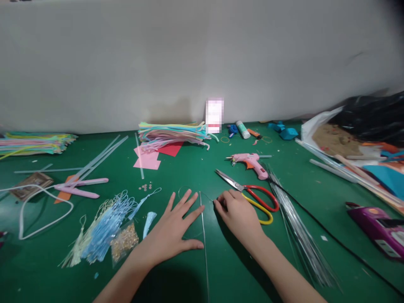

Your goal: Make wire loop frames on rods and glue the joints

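Note:
My left hand lies spread on the green table, palm down. Its index fingertip and thumb reach a thin straight wire that runs toward the front edge. My right hand is closed, with thumb and fingers pinched at the end of a fine thread. The thread leads left past the wire's top and curls into a faint loop beyond my left fingertips. Scissors with one red and one yellow handle lie beside my right hand, blades slightly apart. A light blue tassel sits left of my left hand.
A pink glue gun with a black cord lies behind the scissors, near a wire bundle. Tassels, a bag of gold beads and pink pliers-like tool are left. Pipe cleaners lie behind; a purple device is right.

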### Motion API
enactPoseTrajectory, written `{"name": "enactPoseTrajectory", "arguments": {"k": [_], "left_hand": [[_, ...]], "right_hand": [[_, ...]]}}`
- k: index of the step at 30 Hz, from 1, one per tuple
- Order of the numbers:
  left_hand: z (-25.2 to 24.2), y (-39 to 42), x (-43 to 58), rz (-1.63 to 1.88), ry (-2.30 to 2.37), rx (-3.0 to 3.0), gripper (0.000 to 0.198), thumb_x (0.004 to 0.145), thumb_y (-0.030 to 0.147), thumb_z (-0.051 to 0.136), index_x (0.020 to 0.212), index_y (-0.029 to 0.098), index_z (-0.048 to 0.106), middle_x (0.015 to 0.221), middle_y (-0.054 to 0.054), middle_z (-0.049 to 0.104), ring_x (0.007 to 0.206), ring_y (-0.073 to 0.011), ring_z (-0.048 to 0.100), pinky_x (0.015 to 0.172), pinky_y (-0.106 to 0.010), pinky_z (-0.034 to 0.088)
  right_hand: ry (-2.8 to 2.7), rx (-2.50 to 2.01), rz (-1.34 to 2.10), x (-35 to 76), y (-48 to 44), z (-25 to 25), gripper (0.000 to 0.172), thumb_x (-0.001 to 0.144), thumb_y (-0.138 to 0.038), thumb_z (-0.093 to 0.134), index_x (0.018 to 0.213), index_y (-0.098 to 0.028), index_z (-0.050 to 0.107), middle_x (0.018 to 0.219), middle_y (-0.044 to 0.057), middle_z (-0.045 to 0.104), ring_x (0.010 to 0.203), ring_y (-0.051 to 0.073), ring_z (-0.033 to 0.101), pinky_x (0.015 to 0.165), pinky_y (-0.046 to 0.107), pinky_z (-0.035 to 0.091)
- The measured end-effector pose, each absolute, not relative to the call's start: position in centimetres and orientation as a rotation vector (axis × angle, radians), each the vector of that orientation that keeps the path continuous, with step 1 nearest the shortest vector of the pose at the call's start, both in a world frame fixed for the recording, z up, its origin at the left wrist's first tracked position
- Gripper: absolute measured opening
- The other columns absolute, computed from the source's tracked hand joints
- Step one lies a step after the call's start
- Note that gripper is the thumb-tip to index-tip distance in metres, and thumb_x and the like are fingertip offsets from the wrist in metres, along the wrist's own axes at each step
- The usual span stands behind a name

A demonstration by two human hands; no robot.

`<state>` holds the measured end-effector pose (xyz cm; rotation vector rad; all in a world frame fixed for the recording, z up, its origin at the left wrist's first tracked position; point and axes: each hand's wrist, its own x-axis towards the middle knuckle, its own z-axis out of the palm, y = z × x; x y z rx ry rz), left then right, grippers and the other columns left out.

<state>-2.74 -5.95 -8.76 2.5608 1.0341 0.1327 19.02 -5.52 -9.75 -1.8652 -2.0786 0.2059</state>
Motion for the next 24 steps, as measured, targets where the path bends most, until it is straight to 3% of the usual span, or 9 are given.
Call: {"name": "enactPoseTrajectory", "arguments": {"k": [11, 14, 18, 21, 24], "left_hand": [[-9.1, -6.2, -1.4, 0.195, 1.083, 2.598, 0.075, 0.087, 0.066, 0.042, 0.147, 0.023, 0.031, 0.152, -0.012, 0.035, 0.145, -0.0309, 0.018, 0.116, -0.058, 0.015], [-9.2, -6.1, -1.3, 0.249, 1.169, 2.574, 0.065, 0.091, 0.059, 0.043, 0.145, 0.022, 0.036, 0.151, -0.011, 0.039, 0.144, -0.0301, 0.02, 0.116, -0.056, 0.018], [-9.4, -5.9, -1.6, 0.431, 1.311, 2.514, 0.044, 0.098, 0.04, 0.04, 0.136, 0.02, 0.046, 0.144, -0.009, 0.049, 0.143, -0.0269, 0.025, 0.115, -0.052, 0.025], [-9.5, -5.8, -1.7, 0.602, 1.35, 2.446, 0.036, 0.097, 0.031, 0.041, 0.13, 0.02, 0.051, 0.136, -0.008, 0.056, 0.139, -0.0256, 0.033, 0.113, -0.051, 0.031], [-9.3, -5.9, -1.9, 0.741, 1.344, 2.342, 0.033, 0.096, 0.029, 0.042, 0.126, 0.022, 0.054, 0.13, -0.007, 0.059, 0.136, -0.0254, 0.038, 0.11, -0.05, 0.035]], "right_hand": [[-2.127, -1.792, 0.268, 18.6, -5.6, -10.0, 0.016, 0.089, -0.023, 0.053, 0.074, -0.019, 0.056, 0.075, 0.005, 0.061, 0.075, 0.021, 0.056, 0.067, 0.029, 0.039], [-2.101, -1.836, 0.197, 18.1, -5.7, -9.2, 0.015, 0.091, -0.025, 0.052, 0.078, -0.018, 0.057, 0.079, 0.007, 0.062, 0.078, 0.022, 0.058, 0.071, 0.031, 0.04], [-2.138, -2.021, 0.419, 16.0, -5.6, -7.0, 0.024, 0.093, -0.034, 0.051, 0.081, -0.015, 0.061, 0.084, 0.014, 0.067, 0.084, 0.027, 0.063, 0.069, 0.033, 0.043], [-2.142, -2.133, 0.558, 14.3, -5.3, -5.8, 0.01, 0.085, -0.017, 0.058, 0.086, -0.01, 0.065, 0.088, 0.02, 0.069, 0.085, 0.03, 0.067, 0.066, 0.034, 0.044], [-2.069, -2.134, 0.64, 13.7, -4.6, -5.6, 0.008, 0.077, -0.007, 0.059, 0.078, -0.012, 0.066, 0.084, 0.019, 0.07, 0.081, 0.028, 0.069, 0.064, 0.032, 0.044]]}}
